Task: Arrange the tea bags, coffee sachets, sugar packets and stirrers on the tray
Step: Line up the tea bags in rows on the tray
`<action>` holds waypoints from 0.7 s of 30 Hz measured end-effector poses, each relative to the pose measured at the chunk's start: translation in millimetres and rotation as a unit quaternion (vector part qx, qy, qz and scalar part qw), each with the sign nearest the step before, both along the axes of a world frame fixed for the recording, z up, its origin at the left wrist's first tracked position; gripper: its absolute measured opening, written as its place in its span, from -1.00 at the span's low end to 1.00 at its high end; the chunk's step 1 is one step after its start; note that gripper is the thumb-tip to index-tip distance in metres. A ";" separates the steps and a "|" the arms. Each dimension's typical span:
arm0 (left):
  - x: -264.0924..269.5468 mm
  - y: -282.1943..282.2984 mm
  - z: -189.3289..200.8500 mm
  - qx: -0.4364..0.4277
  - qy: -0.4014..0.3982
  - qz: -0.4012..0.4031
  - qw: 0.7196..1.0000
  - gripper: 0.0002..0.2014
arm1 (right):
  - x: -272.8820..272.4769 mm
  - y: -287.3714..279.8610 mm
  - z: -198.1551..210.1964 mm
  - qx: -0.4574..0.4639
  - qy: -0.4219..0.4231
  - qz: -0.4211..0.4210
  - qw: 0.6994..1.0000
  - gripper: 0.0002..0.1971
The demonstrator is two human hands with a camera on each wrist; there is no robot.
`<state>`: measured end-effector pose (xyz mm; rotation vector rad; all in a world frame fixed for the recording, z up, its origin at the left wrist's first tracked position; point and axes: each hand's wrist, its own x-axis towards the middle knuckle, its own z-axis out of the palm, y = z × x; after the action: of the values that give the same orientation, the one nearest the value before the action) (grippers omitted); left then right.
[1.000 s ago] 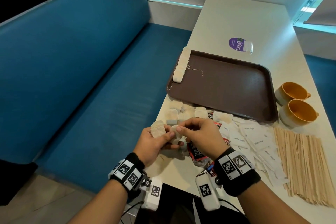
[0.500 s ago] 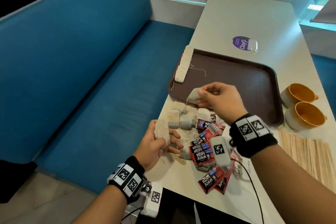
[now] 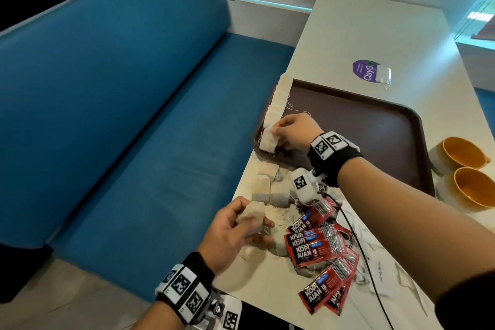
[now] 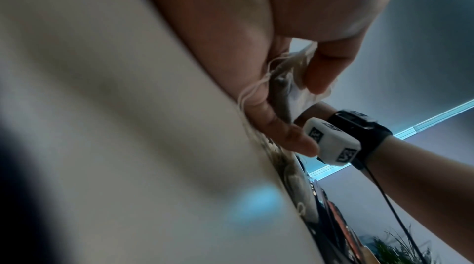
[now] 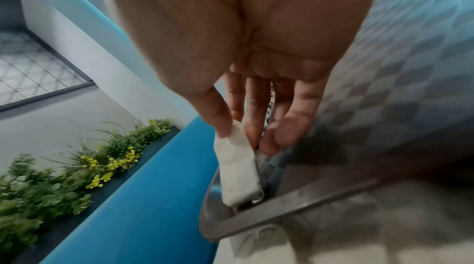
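Your right hand (image 3: 292, 131) is pinching a tea bag (image 3: 267, 140) between thumb and fingertips and holding it at the tray's (image 3: 375, 126) near-left corner, at the near end of the row of bags (image 3: 278, 99) that is lying along the tray's left edge. In the right wrist view the bag (image 5: 239, 169) is hanging from your fingers (image 5: 218, 114) just over the tray rim (image 5: 282, 213), and whether it is touching the tray floor cannot be told. Your left hand (image 3: 233, 233) is gripping a second bag (image 3: 253, 218) at about 7 o'clock from the tray, off its near edge, with fingers curled around it; the left wrist view is showing its string (image 4: 254, 90) trailing over your fingers. Loose bags (image 3: 270, 190) are lying on the table (image 3: 375, 24) between your two hands. Red coffee sachets (image 3: 316, 244) are piled at 6 o'clock from the tray, with white sugar packets (image 3: 380, 268) just to their right. Two orange cups (image 3: 471, 179) are standing at 3 o'clock, beside the tray's right edge.
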<state>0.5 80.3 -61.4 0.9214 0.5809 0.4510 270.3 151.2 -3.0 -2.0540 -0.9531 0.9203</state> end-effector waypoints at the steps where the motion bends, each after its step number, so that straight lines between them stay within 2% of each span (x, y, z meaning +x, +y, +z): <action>1: 0.2 -0.3 0.8 0.000 0.000 0.002 1.000 -0.57 | 1.5 4.5 -1.6 0.000 0.001 -0.008 1.000 -0.87; 3: 0.1 -1.4 1.4 0.005 -0.001 0.004 1.000 -0.54 | 6.5 13.1 -5.3 -0.003 -0.008 -0.020 1.000 -0.90; 6: -1.2 -1.5 -2.8 0.012 0.001 0.011 1.000 -0.73 | 14.9 25.3 -10.0 -0.006 -0.033 -0.035 0.999 -0.88; 11: 0.1 -1.2 0.9 0.013 0.007 0.011 1.000 -0.90 | 23.5 38.2 -11.9 -0.007 -0.064 -0.026 0.998 -0.90; 13: 0.8 -1.6 1.3 0.009 0.007 0.013 1.000 -0.91 | 24.3 38.9 -11.5 0.003 -0.071 -0.022 0.997 -0.91; 15: 0.0 -1.3 -2.5 0.006 0.002 0.016 1.000 -0.89 | 25.3 38.9 -12.6 0.019 -0.083 -0.030 0.996 -0.80; 17: -1.7 0.0 -7.0 0.012 0.001 0.014 1.000 -0.87 | 24.8 38.9 -13.7 0.029 -0.105 -0.036 0.993 -0.77; 21: -2.0 1.2 -8.3 0.028 0.011 0.016 0.999 -0.77 | 19.9 36.4 -13.6 -0.016 -0.116 0.027 0.993 -0.79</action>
<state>-1.5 81.5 -69.7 0.9731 0.6073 0.4892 290.2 187.6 -16.6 -2.2077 -1.1271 0.7386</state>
